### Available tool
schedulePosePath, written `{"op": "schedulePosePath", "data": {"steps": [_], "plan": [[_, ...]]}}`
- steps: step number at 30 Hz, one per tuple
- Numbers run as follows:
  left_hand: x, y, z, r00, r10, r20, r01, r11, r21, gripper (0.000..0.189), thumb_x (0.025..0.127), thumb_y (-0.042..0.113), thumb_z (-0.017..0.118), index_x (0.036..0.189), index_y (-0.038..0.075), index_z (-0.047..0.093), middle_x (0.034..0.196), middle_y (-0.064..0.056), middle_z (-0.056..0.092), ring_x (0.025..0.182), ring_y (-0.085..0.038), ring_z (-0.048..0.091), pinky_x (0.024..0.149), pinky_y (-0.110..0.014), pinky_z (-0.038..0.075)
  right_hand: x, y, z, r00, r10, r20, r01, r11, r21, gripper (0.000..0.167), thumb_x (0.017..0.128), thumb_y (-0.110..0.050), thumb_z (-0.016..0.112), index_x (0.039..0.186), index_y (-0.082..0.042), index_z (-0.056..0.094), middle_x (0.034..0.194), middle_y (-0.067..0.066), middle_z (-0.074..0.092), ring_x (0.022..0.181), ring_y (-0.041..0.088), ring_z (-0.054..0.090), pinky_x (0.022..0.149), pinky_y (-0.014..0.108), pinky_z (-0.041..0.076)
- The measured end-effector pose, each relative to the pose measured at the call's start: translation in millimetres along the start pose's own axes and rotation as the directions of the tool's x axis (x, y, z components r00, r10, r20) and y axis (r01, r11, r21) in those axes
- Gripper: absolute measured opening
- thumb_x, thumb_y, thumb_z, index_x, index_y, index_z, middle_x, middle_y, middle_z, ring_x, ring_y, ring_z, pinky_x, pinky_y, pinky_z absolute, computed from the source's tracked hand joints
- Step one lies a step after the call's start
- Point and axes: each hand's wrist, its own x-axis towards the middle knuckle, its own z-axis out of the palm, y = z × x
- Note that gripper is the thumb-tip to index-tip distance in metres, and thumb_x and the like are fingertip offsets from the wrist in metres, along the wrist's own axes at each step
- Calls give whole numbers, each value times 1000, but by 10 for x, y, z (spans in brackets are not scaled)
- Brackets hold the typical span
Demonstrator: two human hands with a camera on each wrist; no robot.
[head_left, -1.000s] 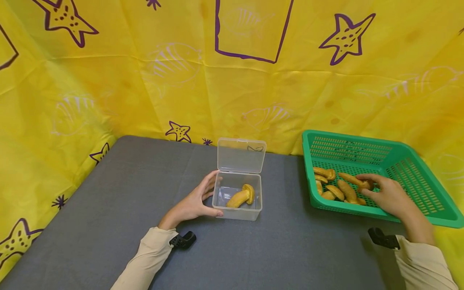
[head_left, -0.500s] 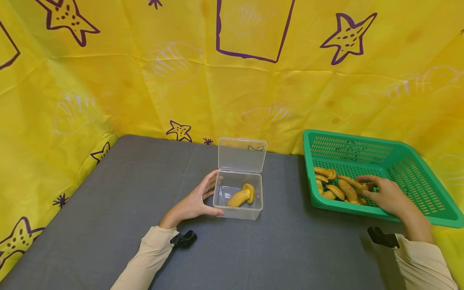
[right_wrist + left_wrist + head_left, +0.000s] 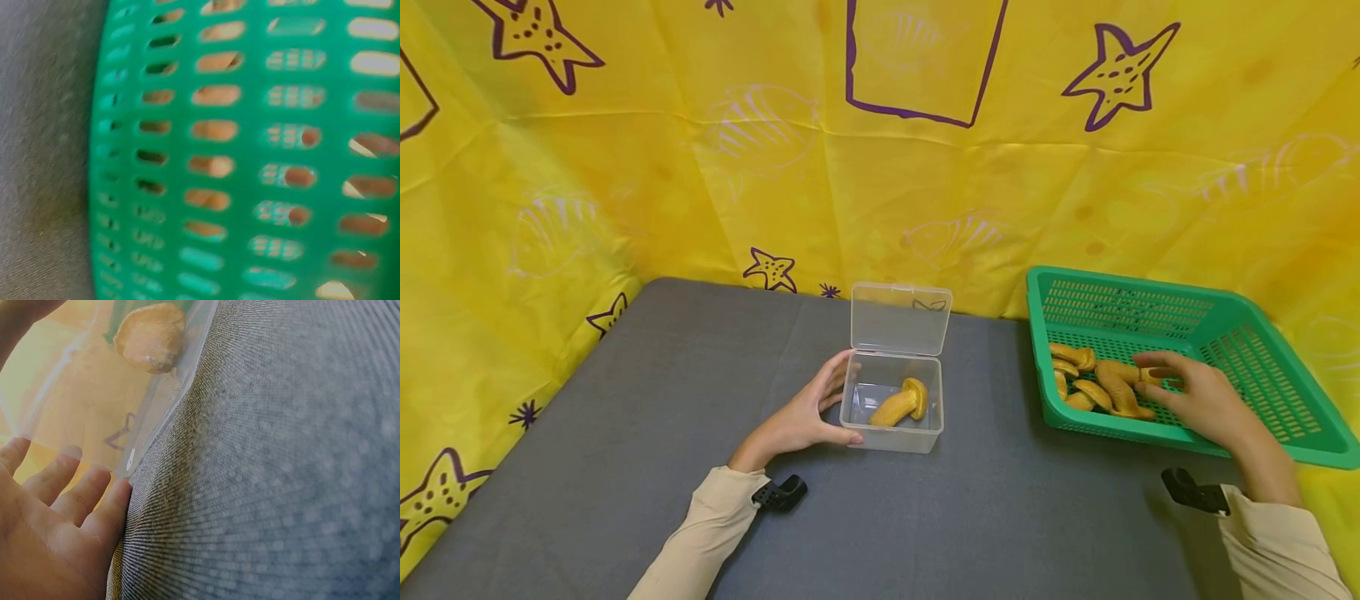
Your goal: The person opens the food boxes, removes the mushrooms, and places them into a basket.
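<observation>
A clear plastic box (image 3: 891,442) with its lid (image 3: 900,319) raised stands mid-table, one yellow-brown mushroom (image 3: 898,403) lying inside. My left hand (image 3: 797,417) holds the box at its left side, thumb on the front wall and fingers along the left wall. Over the green basket (image 3: 1262,333), my right hand (image 3: 1206,404) pinches one end of a mushroom (image 3: 1116,372) between thumb and fingers. Several more mushrooms (image 3: 1093,393) lie by it at the basket's left end. In the right wrist view the basket wall (image 3: 250,150) hides the hand.
The grey tabletop (image 3: 985,517) runs under both forearms. A yellow cloth (image 3: 737,192) with starfish and fish drawings hangs behind and at the left. The basket's rim stands up around the right hand's work.
The mushroom under my right fingers has turned and shifted slightly, its end now between thumb and fingers. My left hand and the box have stayed in place.
</observation>
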Motion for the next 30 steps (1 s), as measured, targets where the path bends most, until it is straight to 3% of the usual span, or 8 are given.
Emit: {"op": "schedulePosePath", "data": {"steps": [3, 7, 10, 12, 17, 19, 20, 30], "plan": [[6, -5, -4, 1000, 2, -3, -2, 1000, -5, 117, 75, 11, 88, 159, 21, 7, 163, -20, 20, 151, -38, 22, 120, -56, 26, 8, -77, -14, 999, -34, -31, 34, 999, 3, 42, 98, -20, 64, 134, -1, 55, 126, 29, 62, 110, 50, 58, 78, 60, 51], [14, -13, -6, 1000, 1, -1, -1, 1000, -4, 117, 75, 12, 88, 159, 22, 7, 163, -21, 19, 151, -37, 21, 121, -56, 26, 8, -187, -41, 997, -55, -52, 55, 998, 0, 41, 96, -20, 67, 133, -4, 58, 127, 25, 63, 109, 46, 58, 72, 34, 56], [17, -16, -5, 1000, 0, 3, 0, 1000, 2, 116, 75, 12, 88, 159, 22, 8, 163, -21, 18, 151, -38, 21, 121, -56, 26, -8, -277, -56, 996, -64, -59, 65, 998, 13, 40, 95, -19, 67, 132, -6, 59, 128, 23, 63, 108, 45, 58, 68, 19, 49], [16, -15, -3, 1000, -1, 3, 1, 1000, 1, 116, 75, 12, 88, 159, 22, 8, 163, -21, 18, 151, -38, 21, 121, -56, 26, -21, -333, -57, 995, -77, -71, 79, 997, 22, 39, 95, -19, 69, 131, -7, 60, 128, 22, 64, 108, 21, 63, 68, 16, 47], [7, -7, 4, 1000, -7, 0, 7, 1000, -3, 117, 75, 12, 88, 159, 22, 7, 163, -20, 19, 151, -37, 21, 121, -56, 26, -30, -493, -48, 991, -98, -92, 100, 995, 19, 41, 93, -20, 71, 131, -9, 61, 126, 19, 66, 106, 18, 64, 72, 19, 47], [2, -6, 4, 1000, -6, -2, 6, 1000, -1, 117, 74, 12, 88, 159, 22, 7, 163, -20, 20, 151, -37, 21, 120, -56, 26, -27, -564, -48, 991, -99, -90, 101, 995, 19, 41, 94, -22, 70, 132, -10, 61, 125, 19, 67, 107, 42, 61, 74, 22, 48], [0, -7, 3, 1000, -4, -3, 4, 1000, 0, 117, 74, 12, 88, 159, 22, 7, 163, -20, 20, 151, -38, 21, 120, -56, 27, -24, -594, -48, 990, -107, -94, 109, 994, 19, 41, 94, -22, 70, 131, -9, 61, 124, 19, 67, 106, 44, 62, 73, 22, 48], [-8, -2, -3, 1000, 4, -6, -4, 1000, 6, 117, 75, 13, 88, 159, 21, 7, 162, -21, 21, 151, -38, 22, 120, -57, 27, 1, -851, 17, 957, -244, -153, 243, 970, -28, 40, 89, -14, 74, 127, -10, 64, 120, 12, 70, 106, 33, 63, 83, 29, 53]]}}
